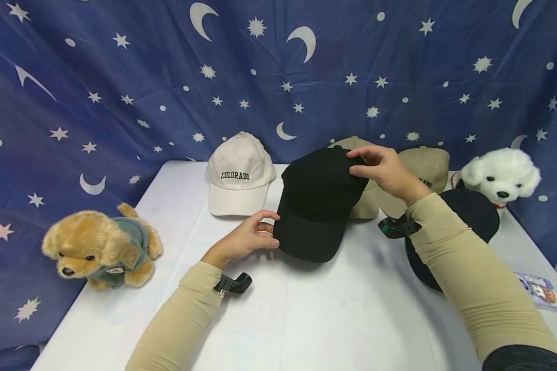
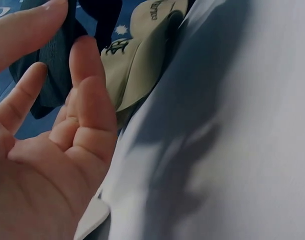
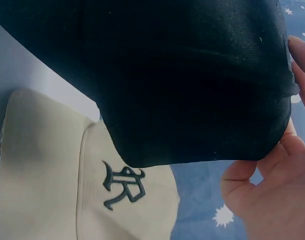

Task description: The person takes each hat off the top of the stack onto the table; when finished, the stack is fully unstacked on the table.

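Both hands are on the black cap, which sits near the middle of the table, a little toward its back edge. The left hand pinches the left side of the brim between thumb and curled fingers; the left wrist view shows a fingertip and the thumb closing on dark fabric. The right hand grips the top back of the crown, its fingers curled over the cloth and the thumb tucked under the rim (the right wrist view shows that rim lifted clear of what lies beneath). So the cap seems held up at its back, with the brim low toward the table's front.

Behind it, along the back edge, lie a white cap lettered COLORADO to the left and two tan caps, one partly hidden under the black crown and the other just right of the hand. Another dark cap rests near the right edge, mostly behind the right forearm.

By my reading, the step in hand is handling or placing the black cap, with both grips firm and the cap not yet set down flat. A next move would call for keeping the raised back clear of the tan cap beneath it, since they overlap closely.

A brown toy dog sits at the left edge, a white toy dog at the back right corner.
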The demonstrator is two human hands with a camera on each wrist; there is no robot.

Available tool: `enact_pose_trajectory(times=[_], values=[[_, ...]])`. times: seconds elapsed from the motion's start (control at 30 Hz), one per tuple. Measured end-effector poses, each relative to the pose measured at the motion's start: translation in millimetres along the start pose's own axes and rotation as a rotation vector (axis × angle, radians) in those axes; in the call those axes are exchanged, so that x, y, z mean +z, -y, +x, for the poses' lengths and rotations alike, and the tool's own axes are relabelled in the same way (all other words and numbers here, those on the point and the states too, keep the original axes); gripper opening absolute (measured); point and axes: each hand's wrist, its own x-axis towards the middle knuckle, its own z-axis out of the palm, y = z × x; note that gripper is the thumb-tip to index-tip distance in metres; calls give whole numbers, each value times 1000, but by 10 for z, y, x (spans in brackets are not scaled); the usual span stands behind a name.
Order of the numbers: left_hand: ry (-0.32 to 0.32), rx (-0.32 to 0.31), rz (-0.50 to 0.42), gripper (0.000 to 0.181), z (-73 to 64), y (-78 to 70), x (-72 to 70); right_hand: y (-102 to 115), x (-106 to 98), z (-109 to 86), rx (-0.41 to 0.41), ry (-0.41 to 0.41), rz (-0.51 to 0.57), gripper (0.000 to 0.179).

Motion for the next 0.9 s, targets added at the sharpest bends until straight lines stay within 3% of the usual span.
enact_pose_trajectory(times=[0.3,0.9], values=[[17,-10,42,58,125,21,229,-81,-168,-115,16,57,67,39],[39,-85,104,50,306,106,710,-171,-463,-415,164,0,-133,42]])
